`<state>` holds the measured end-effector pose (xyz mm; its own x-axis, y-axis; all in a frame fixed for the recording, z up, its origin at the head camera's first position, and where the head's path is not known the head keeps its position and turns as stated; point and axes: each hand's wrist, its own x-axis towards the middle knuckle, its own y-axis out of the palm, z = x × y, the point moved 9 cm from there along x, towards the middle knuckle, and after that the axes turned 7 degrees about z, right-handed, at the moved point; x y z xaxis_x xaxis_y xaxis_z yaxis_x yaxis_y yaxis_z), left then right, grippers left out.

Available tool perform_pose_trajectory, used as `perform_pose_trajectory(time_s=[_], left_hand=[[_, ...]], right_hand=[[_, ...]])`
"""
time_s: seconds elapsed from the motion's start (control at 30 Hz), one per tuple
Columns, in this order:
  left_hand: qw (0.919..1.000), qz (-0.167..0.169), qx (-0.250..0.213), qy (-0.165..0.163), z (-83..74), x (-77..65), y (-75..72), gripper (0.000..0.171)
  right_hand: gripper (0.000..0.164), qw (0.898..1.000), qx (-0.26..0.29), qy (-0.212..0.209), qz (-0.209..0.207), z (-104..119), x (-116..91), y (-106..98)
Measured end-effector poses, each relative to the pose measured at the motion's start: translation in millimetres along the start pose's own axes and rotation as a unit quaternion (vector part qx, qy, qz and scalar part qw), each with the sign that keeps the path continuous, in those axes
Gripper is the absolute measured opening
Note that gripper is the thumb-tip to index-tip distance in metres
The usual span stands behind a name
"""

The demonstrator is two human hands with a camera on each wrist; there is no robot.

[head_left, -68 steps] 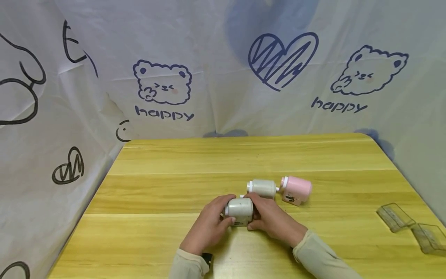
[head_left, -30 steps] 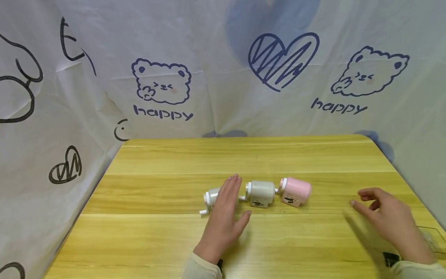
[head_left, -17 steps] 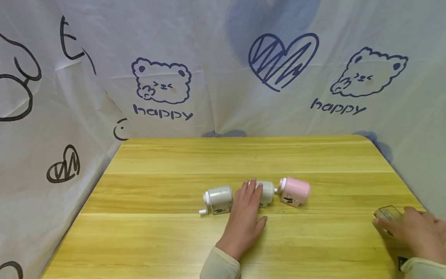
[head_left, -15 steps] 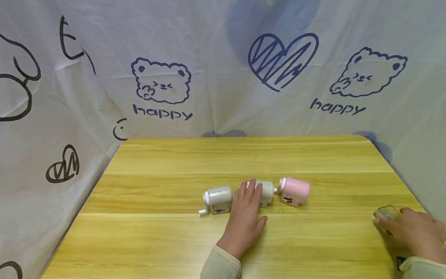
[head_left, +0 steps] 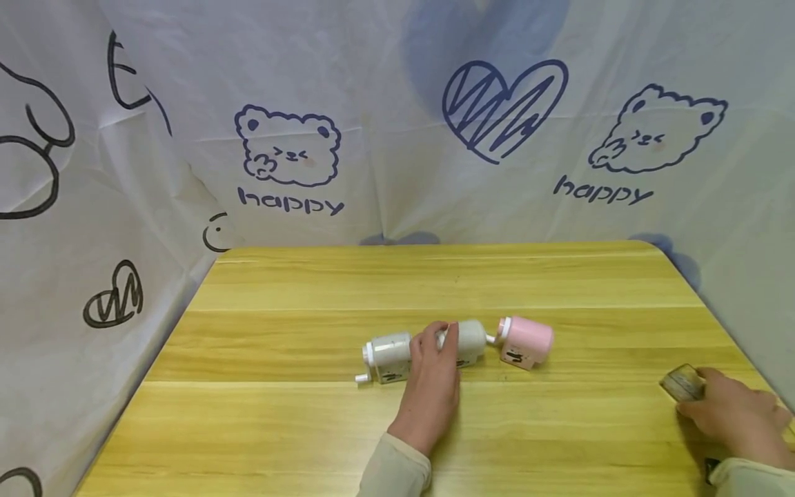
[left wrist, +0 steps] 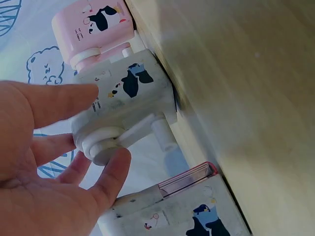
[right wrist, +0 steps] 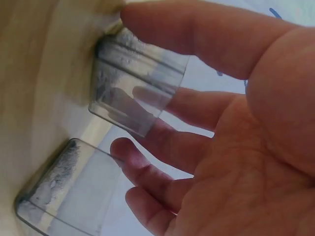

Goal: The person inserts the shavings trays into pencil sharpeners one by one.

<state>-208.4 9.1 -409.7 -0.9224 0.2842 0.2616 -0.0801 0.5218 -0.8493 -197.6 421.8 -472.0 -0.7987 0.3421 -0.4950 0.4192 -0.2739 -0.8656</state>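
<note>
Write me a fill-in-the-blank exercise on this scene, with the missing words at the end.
1. In the head view, the right-end sharpener is colored ____.
2. The middle sharpener is gripped by the person's ____ hand.
3. The right hand holds a clear container; the right wrist view shows ____ of these.
4. The word under the left bear drawing is ____.

Missing words: pink; left; two; happy.

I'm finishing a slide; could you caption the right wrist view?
Right hand with thumb and fingers around a clear, dark-smudged container, a second clear container beside it.
</note>
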Motion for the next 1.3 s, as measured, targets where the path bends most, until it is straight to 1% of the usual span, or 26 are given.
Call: perform_pose_trajectory(time_s=[0.13,0.27,0.33,0.5,0.6,0.7,0.77,0.9,0.97,1.13,1.23,1.3], left_hand=[[0.9997,-0.023,-0.009,-0.005,-0.2,-0.4,-4.3,0.059],[0.9996,-0.021,-0.013,-0.016,0.8,-0.2,-5.0,0.057],[0.9995,-0.015,-0.02,-0.022,1.7,0.0,-4.6,0.054],[0.9988,0.0,-0.047,-0.015,2.3,-1.5,-4.1,0.049],[0.9972,0.022,-0.07,-0.014,4.5,-3.7,-5.2,0.048],[0.994,0.046,-0.099,-0.01,8.5,-7.5,-9.4,0.046],[0.9914,0.066,-0.113,-0.005,11.6,-10.7,-12.5,0.046],[0.9864,0.099,-0.131,0.009,16.1,-15.6,-17.0,0.045],[0.9849,0.108,-0.135,0.014,17.6,-17.2,-17.9,0.045],[0.984,0.115,-0.134,0.023,18.5,-19.2,-17.8,0.045],[0.9846,0.114,-0.13,0.027,18.4,-19.7,-18.1,0.046],[0.9848,0.115,-0.127,0.029,18.3,-19.8,-18.3,0.046]], right_hand=[[0.076,1.0,0.01,-0.013,0.004,6.5,-2.1,0.2],[0.081,1.0,0.008,-0.03,0.003,15.0,-2.3,0.2],[0.085,0.999,0.007,-0.042,0.003,19.7,-1.7,0.0],[0.092,0.997,-0.002,-0.073,0.004,27.7,0.6,0.4],[0.093,0.996,-0.003,-0.087,0.011,29.5,2.2,3.0],[0.091,0.995,0.006,-0.103,0.014,31.8,2.8,4.3],[0.091,0.992,0.021,-0.124,0.011,35.9,2.0,3.6],[0.088,0.983,0.062,-0.17,-0.011,45.9,-2.5,-1.3],[0.086,0.978,0.079,-0.19,-0.021,50.8,-5.3,-3.2],[0.074,0.965,0.085,-0.239,-0.066,63.9,-13.0,-8.6],[0.071,0.96,0.086,-0.256,-0.075,71.0,-15.6,-8.6],[0.071,0.958,0.087,-0.264,-0.071,75.5,-16.5,-6.8]])
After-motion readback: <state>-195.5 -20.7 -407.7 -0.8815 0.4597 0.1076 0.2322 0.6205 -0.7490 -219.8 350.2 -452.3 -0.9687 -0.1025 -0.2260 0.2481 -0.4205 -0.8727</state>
